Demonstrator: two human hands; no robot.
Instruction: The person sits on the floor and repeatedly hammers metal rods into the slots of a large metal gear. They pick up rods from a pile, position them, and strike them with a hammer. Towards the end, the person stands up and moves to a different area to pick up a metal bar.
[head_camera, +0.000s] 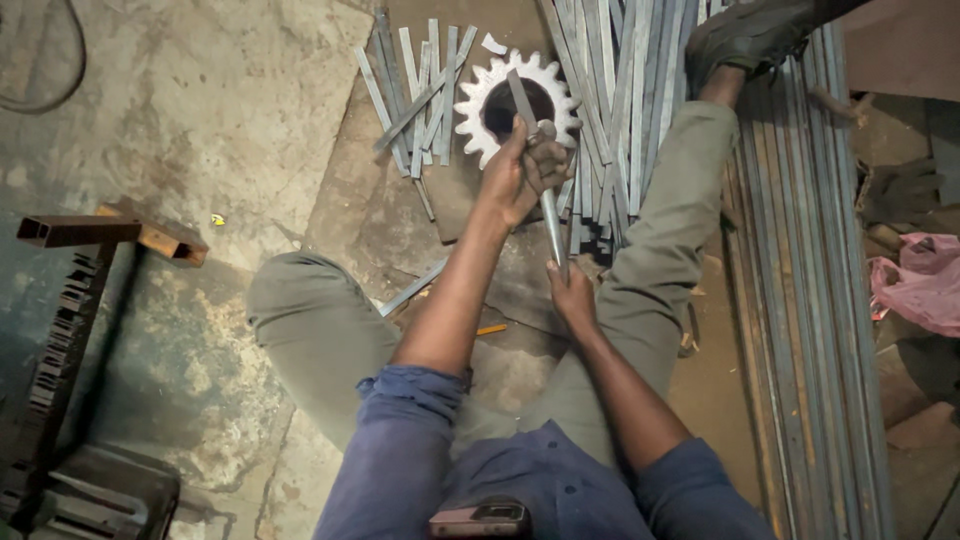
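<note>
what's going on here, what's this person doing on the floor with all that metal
A person sits on the concrete floor, legs spread, holding one thin grey metal strip in both hands. The left hand grips it high up, over a large white toothed gear wheel; the right hand holds its lower end. A small pile of short grey metal strips lies left of the gear, and long grey metal bars run along the right.

Stained concrete floor (200, 120); toothed gear wheel (480, 100), cut metal strips (415, 95), long steel bars (810, 250), pink rag (925, 280)
</note>
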